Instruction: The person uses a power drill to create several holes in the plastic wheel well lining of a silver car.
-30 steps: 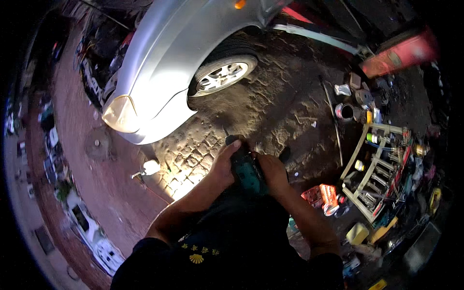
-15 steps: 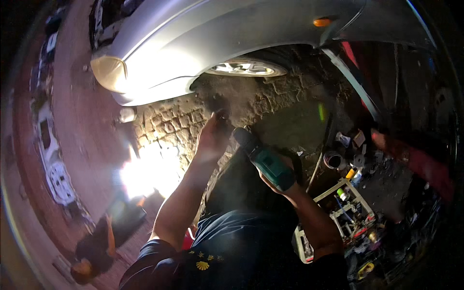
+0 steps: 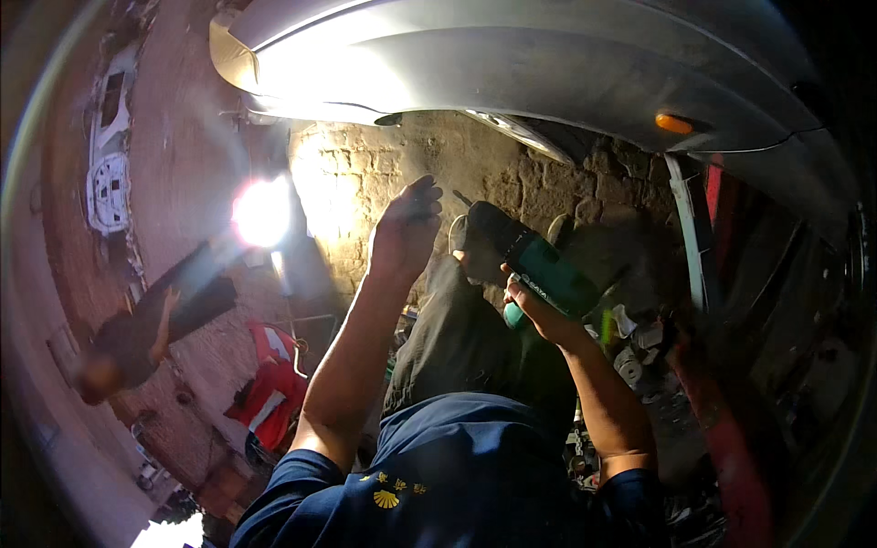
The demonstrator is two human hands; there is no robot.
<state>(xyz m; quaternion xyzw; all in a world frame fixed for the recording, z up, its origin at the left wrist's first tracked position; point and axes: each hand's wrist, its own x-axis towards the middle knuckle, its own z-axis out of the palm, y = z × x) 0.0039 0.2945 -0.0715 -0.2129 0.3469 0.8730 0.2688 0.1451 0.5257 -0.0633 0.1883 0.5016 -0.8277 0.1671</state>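
My right hand (image 3: 537,309) grips a green and black cordless drill (image 3: 548,281) by its handle. The drill points forward and left, and a thin bit (image 3: 461,196) sticks out of its dark chuck. Just left of the bit tip, my left hand (image 3: 405,230) is raised with fingers and thumb drawn together. Whatever is between those fingertips is too small and dark to make out. A small gap separates the fingers from the bit. Beyond both hands is the silver-grey body of a car (image 3: 548,68), with part of a wheel (image 3: 521,135) under its edge.
A bright work lamp (image 3: 262,212) glares at the left, near another person (image 3: 137,342). A red and white bundle (image 3: 274,388) lies left of my left arm. Rough paving (image 3: 365,201) runs below the car. Cluttered parts (image 3: 630,361) and a red beam (image 3: 722,438) are at right.
My view has swung, so the car sits farther right and the red bundle shows. The drill is tilted with its bit now visible beside my left fingertips. My right hand still holds it.
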